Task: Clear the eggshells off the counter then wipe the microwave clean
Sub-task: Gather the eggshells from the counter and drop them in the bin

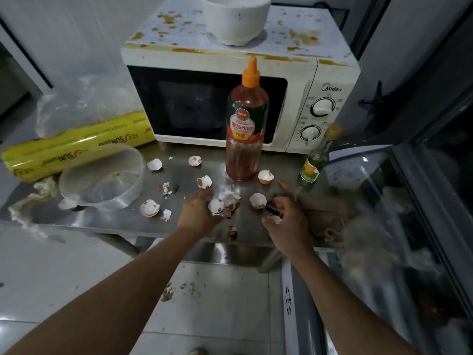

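Observation:
Broken eggshells [258, 200] lie scattered across the steel counter [122, 221] in front of a white microwave [302, 73] whose top is spattered with brown stains. My left hand [198, 213] rests on the counter, its fingers curled around a small heap of eggshell halves [217, 205]. My right hand [288, 221] is closed on a white eggshell piece [276, 219] near the counter's front edge. More shells sit farther left [149, 207] and near the sauce bottle [265, 177].
A tall tomato sauce bottle [244, 129] stands before the microwave door. A small glass bottle [316, 160] stands right of it. A clear bowl [102, 178] and a yellow cling wrap roll [76, 147] lie at the left. A white bowl [235, 19] sits on the microwave. A brownish cloth [325, 213] lies at the right.

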Available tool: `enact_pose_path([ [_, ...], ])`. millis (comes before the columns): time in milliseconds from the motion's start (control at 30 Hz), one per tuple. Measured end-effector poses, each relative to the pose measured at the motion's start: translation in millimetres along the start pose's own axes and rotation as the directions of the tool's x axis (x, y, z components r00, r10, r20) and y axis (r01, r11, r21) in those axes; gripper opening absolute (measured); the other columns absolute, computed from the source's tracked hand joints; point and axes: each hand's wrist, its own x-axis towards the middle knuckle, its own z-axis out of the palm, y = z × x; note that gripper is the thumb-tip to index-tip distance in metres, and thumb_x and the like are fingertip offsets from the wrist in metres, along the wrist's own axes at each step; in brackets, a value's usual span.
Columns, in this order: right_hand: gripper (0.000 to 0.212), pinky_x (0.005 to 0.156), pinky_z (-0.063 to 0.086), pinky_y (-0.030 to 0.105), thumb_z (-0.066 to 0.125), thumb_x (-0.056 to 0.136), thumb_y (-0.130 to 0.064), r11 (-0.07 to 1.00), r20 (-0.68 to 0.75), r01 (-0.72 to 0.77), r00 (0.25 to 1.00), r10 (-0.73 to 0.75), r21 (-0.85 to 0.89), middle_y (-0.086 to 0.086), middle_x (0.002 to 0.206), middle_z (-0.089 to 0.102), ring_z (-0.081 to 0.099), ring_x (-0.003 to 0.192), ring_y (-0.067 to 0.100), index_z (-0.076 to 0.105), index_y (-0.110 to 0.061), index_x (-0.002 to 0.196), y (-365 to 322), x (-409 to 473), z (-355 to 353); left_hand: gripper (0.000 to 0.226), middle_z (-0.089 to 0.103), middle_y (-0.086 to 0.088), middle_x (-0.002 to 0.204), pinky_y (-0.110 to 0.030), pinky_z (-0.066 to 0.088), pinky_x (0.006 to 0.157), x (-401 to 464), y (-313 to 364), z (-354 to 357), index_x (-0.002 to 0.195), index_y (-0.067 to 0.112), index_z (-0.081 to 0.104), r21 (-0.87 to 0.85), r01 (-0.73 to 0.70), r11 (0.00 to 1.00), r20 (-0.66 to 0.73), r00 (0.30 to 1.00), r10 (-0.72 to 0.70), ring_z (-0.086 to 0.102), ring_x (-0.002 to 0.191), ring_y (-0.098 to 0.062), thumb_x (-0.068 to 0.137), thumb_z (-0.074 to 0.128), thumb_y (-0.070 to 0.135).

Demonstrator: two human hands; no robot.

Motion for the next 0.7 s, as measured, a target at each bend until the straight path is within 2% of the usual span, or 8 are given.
enact_pose_path([
  [67,0.044,0.086,0.042,0.026,0.071,0.076,-0.012,1.000,-0.076,0.019,0.997,-0.018,0.003,0.004,0.115,0.058,0.055,0.106,0.018,0.054,-0.012,0.116,2.3,10.5,-0.7,0.052,0.063,-0.016,0.111,-0.029,0.039,0.076,8.7,-3.1,1.1,0.113,0.006,0.060,-0.002,-0.027,1.000,-0.013,1.000,0.027,0.058,0.102,-0.032,0.067,0.081,0.021],
  [167,0.052,0.091,0.043,0.028,0.071,0.078,-0.015,0.998,-0.133,-0.032,0.991,0.024,-0.058,0.001,0.121,0.055,0.051,0.110,0.015,0.050,-0.015,0.125,8.7,33.1,-2.8,0.046,0.063,-0.013,0.109,-0.029,0.039,0.075,18.8,-9.2,6.6,0.109,0.009,0.062,0.017,-0.039,0.999,-0.001,0.999,0.039,0.058,0.101,-0.032,0.068,0.079,0.019],
  [233,0.051,0.097,0.044,0.034,0.069,0.080,-0.016,0.994,-0.129,-0.072,0.990,0.061,-0.083,0.002,0.126,0.052,0.050,0.116,0.019,0.048,-0.018,0.127,13.6,50.2,-4.2,0.045,0.062,-0.011,0.111,-0.029,0.039,0.076,22.3,-11.3,9.7,0.110,0.012,0.063,0.035,-0.045,0.998,-0.005,0.999,0.046,0.057,0.103,-0.030,0.068,0.078,0.015],
  [267,0.050,0.097,0.043,0.032,0.068,0.081,-0.016,0.993,-0.127,-0.079,0.990,0.068,-0.089,0.003,0.127,0.052,0.049,0.117,0.020,0.048,-0.017,0.127,15.1,58.7,-4.9,0.045,0.062,-0.011,0.112,-0.029,0.041,0.077,22.9,-10.6,10.0,0.111,0.014,0.063,0.050,-0.047,0.998,-0.006,0.999,0.047,0.057,0.104,-0.030,0.068,0.077,0.014],
  [333,0.051,0.093,0.040,0.028,0.065,0.083,-0.016,0.989,-0.128,-0.086,0.989,0.071,-0.117,0.005,0.129,0.051,0.049,0.118,0.021,0.046,-0.016,0.131,18.1,73.6,-5.4,0.043,0.063,-0.011,0.111,-0.031,0.044,0.079,24.4,-10.6,9.5,0.110,0.015,0.065,0.041,-0.051,0.998,-0.012,0.999,0.052,0.059,0.102,-0.029,0.069,0.077,0.012],
  [433,0.052,0.093,0.041,0.031,0.064,0.086,-0.018,0.978,-0.127,-0.106,0.988,0.084,-0.180,0.007,0.132,0.051,0.048,0.120,0.023,0.044,-0.016,0.134,21.2,92.9,-3.4,0.034,0.065,-0.011,0.108,-0.032,0.048,0.080,26.7,-10.0,9.0,0.103,0.017,0.069,0.035,-0.065,0.997,-0.025,0.998,0.066,0.060,0.099,-0.028,0.070,0.076,0.013],
  [567,0.049,0.092,0.042,0.031,0.065,0.085,-0.019,0.971,-0.111,-0.120,0.989,0.098,-0.206,0.010,0.130,0.053,0.050,0.118,0.025,0.048,-0.014,0.131,27.3,108.7,2.5,0.032,0.065,-0.007,0.108,-0.032,0.048,0.081,26.3,-12.9,8.7,0.100,0.020,0.069,0.042,-0.053,0.998,-0.044,0.998,0.054,0.059,0.100,-0.026,0.070,0.077,0.017],
  [700,0.048,0.085,0.043,0.027,0.068,0.082,-0.012,0.973,-0.127,-0.119,0.987,0.095,-0.196,0.010,0.126,0.057,0.054,0.115,0.024,0.053,-0.011,0.128,30.3,117.4,6.9,0.030,0.066,-0.008,0.103,-0.034,0.050,0.079,24.1,-12.2,7.9,0.097,0.018,0.069,0.025,-0.054,0.998,-0.067,0.996,0.055,0.060,0.096,-0.027,0.069,0.078,0.015],
])
